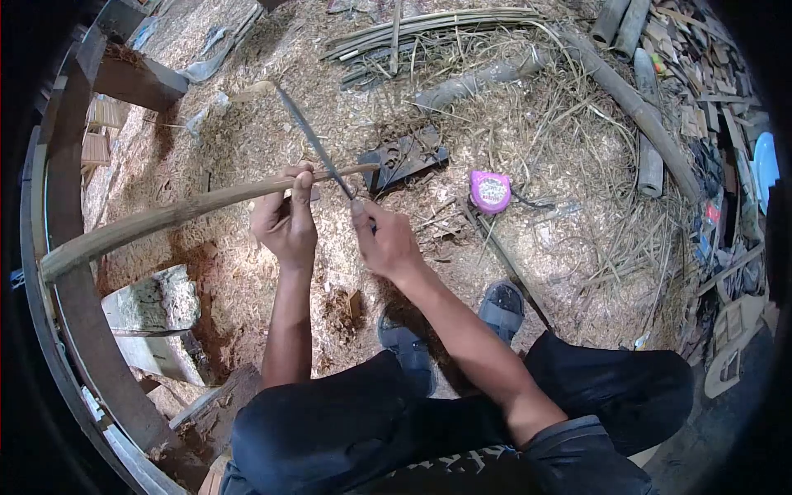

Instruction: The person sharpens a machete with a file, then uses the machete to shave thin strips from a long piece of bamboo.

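Observation:
My left hand (pixel 287 219) is closed, thumb and fingers pinching a long, slightly curved wooden stick (pixel 177 212) near its thin end. The thick end of the stick reaches to the far left, over the wooden frame. In my right hand (pixel 388 243) is a long narrow knife (pixel 307 129), its grip hidden in my fist. The blade points up and to the left and crosses over the stick just right of my left fingers. Behind the stick's thin tip lies a dark block with metal parts (pixel 404 159). A pink tape measure (pixel 490 192) lies to the right of my right hand.
Wood shavings (pixel 272 148) cover the ground. Long thin strips (pixel 445 21) lie at the back, with thick bamboo poles (pixel 635 115) to the right. Wooden beams (pixel 91 346) run along the left, beside a pale block (pixel 157 305). Scrap pieces (pixel 709 82) pile up at right.

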The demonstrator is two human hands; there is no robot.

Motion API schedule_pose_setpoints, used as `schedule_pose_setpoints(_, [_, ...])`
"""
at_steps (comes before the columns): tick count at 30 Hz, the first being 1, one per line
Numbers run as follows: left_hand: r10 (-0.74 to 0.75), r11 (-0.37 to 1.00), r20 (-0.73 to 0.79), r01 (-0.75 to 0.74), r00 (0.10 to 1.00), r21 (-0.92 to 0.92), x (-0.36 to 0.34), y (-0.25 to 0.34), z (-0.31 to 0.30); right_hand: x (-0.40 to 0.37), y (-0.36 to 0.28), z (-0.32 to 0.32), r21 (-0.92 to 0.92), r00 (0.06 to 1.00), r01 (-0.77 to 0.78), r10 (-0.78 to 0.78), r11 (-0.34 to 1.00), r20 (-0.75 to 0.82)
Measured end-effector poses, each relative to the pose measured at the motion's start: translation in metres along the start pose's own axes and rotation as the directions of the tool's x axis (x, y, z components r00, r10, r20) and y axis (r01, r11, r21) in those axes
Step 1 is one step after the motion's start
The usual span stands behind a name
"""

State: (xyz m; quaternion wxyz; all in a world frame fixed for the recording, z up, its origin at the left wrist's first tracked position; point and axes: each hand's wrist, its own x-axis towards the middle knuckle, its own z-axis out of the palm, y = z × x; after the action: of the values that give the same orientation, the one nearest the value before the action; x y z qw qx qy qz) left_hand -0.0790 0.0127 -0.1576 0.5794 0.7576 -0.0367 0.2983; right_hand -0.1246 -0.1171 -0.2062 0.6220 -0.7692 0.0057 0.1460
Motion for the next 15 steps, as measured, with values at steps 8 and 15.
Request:
schedule_pose_setpoints(8, [0.105, 0.994, 0.125, -0.107, 0.987, 0.009, 0.001, -0.002, -0.004, 0.006, 0.059, 0.0, -0.026, 0.985, -0.144, 0.141, 0.989, -0.098])
schedule_pose_setpoints(15, [-0.02, 0.999, 0.031, 0.021, 0.999, -0.043, 0.004, -0.005, -0.004, 0.01, 0.09, -0.002, -0.066, 0.974, -0.22, 0.215, 0.973, -0.073])
